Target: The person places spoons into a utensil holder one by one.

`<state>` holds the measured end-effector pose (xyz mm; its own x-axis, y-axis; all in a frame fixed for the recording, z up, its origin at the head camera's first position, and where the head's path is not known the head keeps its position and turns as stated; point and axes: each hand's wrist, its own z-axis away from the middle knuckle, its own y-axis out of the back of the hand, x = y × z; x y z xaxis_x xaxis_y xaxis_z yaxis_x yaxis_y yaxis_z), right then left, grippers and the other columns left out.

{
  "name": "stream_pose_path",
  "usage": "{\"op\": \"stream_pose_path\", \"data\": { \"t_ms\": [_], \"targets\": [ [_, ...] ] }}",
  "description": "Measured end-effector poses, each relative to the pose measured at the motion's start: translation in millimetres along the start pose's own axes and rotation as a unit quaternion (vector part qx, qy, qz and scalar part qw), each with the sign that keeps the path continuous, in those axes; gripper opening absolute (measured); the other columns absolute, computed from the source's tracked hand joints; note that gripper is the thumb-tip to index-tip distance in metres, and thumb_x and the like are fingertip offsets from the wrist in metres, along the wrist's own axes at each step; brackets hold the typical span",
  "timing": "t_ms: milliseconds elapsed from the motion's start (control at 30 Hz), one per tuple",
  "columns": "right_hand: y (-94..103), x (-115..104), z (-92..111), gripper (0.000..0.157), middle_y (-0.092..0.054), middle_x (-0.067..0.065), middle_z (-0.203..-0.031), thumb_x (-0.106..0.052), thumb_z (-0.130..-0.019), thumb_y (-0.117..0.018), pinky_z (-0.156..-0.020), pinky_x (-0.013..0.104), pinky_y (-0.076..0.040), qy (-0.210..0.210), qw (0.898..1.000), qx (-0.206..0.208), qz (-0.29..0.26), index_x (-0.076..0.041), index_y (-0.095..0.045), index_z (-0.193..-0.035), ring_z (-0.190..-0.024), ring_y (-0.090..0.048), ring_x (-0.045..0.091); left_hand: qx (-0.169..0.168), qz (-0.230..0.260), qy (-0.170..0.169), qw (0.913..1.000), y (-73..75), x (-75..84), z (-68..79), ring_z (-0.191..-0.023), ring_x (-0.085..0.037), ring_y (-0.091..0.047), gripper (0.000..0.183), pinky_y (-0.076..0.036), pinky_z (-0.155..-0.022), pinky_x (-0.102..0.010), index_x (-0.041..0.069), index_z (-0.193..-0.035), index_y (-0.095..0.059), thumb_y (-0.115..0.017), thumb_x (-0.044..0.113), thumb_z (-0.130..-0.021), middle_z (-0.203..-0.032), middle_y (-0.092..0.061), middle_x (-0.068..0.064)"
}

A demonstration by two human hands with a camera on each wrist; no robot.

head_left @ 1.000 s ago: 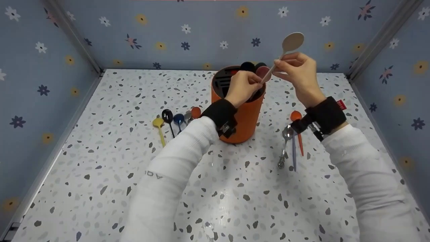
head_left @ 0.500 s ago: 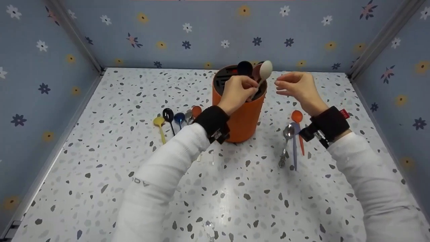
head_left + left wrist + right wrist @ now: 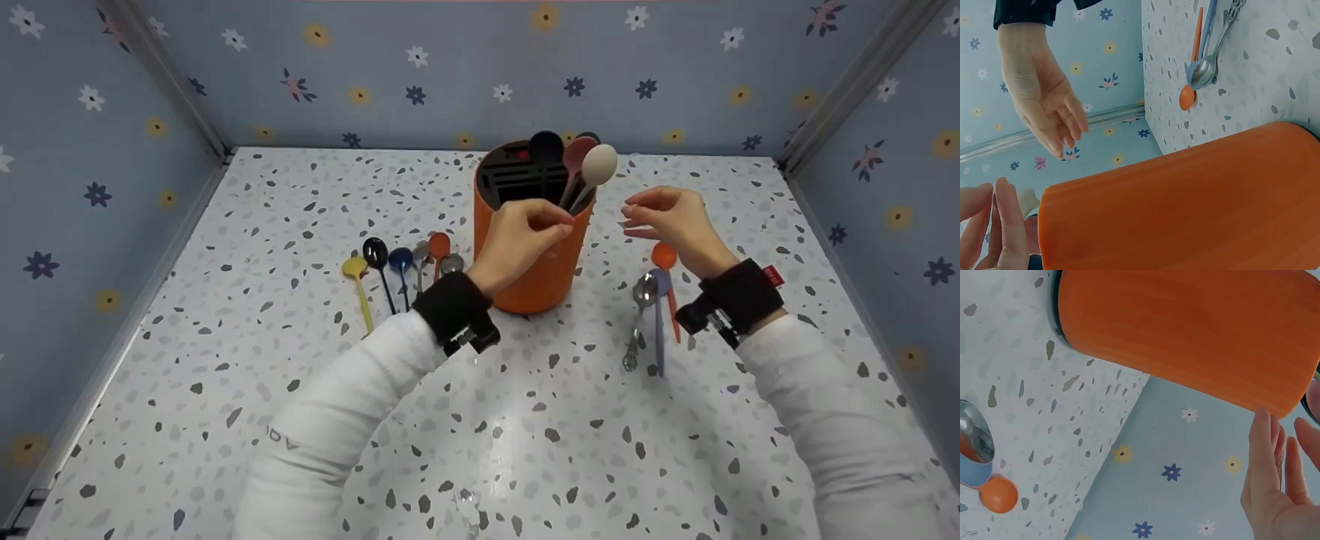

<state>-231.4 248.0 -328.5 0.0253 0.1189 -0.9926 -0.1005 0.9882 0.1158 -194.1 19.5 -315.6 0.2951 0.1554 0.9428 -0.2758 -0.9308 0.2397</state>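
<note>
The white spoon [image 3: 600,165] stands in the orange holder [image 3: 540,279] at the rim's right side, bowl up, its long axis leaning to the person's right, with the handle running down into the holder's mouth. A pinkish-brown spoon [image 3: 578,154] stands just beside it on the left, bowl up as well. The left hand [image 3: 521,240] is the nearer one: its grip is in front of the rim, with the foot of the white handle just beyond the fingertips. That grip is released, thumb and fingertips close together with nothing between them, and the left wrist view shows the fingers apart from the holder's wall. The right hand [image 3: 671,221] is off to the right of the holder in the air, its grip loose and bare, fingers pointing toward the holder. Nearest below it on the counter [image 3: 480,450] lie an orange spoon [image 3: 664,256], a lavender spoon [image 3: 661,322] and a silver spoon [image 3: 645,289], close together, bowls away from the person and handles toward the person. Left of the holder, a yellow spoon [image 3: 355,267] and a blue spoon [image 3: 401,260] lie the same way, among others partly hidden by the left arm. By position, the right-hand spoons suit the right hand best.
</note>
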Motion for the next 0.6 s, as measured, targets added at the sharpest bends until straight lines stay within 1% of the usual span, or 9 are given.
{"op": "stream_pose_path", "data": {
  "t_ms": [100, 167, 300, 467, 600],
  "targets": [
    [2.4, 10, 1, 0.017, -0.059, 0.009, -0.090, -0.006, -0.082, -0.061, -0.072, 0.026, -0.054, -0.011, 1.000, -0.001, -0.008, 0.002, -0.058, -0.097, -0.079, -0.061, 0.018, -0.009, -0.006, -0.008, 0.9999, -3.0, -0.9, 6.7, -0.064, -0.025, -0.059, 0.014, -0.053, -0.061, -0.025, -0.003, -0.093, -0.065, -0.060, 0.004, -0.083, -0.085, -0.064, -0.012],
    [4.5, 17, 1, 0.020, -0.059, 0.008, -0.091, -0.007, -0.083, -0.061, -0.073, 0.027, -0.053, -0.016, 1.000, -0.008, -0.008, 0.004, -0.056, -0.099, -0.078, -0.060, 0.016, -0.018, -0.010, -0.011, 0.9997, -5.4, -1.9, 10.5, -0.065, -0.024, -0.059, 0.013, -0.052, -0.060, -0.024, -0.001, -0.093, -0.066, -0.060, 0.005, -0.083, -0.085, -0.064, -0.011],
    [8.3, 31, 4, 0.029, -0.058, 0.005, -0.092, -0.010, -0.085, -0.059, -0.076, 0.026, -0.053, -0.033, 0.999, -0.026, 0.023, 0.007, -0.051, -0.106, -0.079, -0.060, 0.014, -0.032, -0.017, -0.010, 0.9993, -9.5, -6.3, 16.4, -0.064, -0.020, -0.058, 0.013, -0.051, -0.058, -0.023, 0.000, -0.092, -0.066, -0.061, 0.006, -0.082, -0.084, -0.065, -0.010],
    [14.3, 50, 7, 0.032, -0.059, 0.006, -0.091, -0.009, -0.087, -0.055, -0.076, 0.028, -0.052, -0.057, 0.997, -0.038, 0.036, 0.011, -0.046, -0.111, -0.076, -0.062, 0.010, -0.029, -0.047, -0.010, 0.9984, -11.4, -14.6, 19.4, -0.069, -0.012, -0.058, 0.013, -0.049, -0.060, -0.019, 0.001, -0.090, -0.068, -0.063, 0.007, -0.081, -0.084, -0.067, -0.008],
    [20.5, 66, 10, 0.036, -0.059, 0.004, -0.089, -0.007, -0.088, -0.053, -0.076, 0.029, -0.053, -0.076, 0.995, -0.039, 0.048, 0.015, -0.043, -0.114, -0.074, -0.062, 0.008, -0.022, -0.056, 0.000, 0.9982, -10.9, -22.9, 21.5, -0.068, -0.010, -0.057, 0.011, -0.049, -0.059, -0.019, 0.002, -0.089, -0.069, -0.064, 0.007, -0.080, -0.085, -0.067, -0.006]
  ]
}}
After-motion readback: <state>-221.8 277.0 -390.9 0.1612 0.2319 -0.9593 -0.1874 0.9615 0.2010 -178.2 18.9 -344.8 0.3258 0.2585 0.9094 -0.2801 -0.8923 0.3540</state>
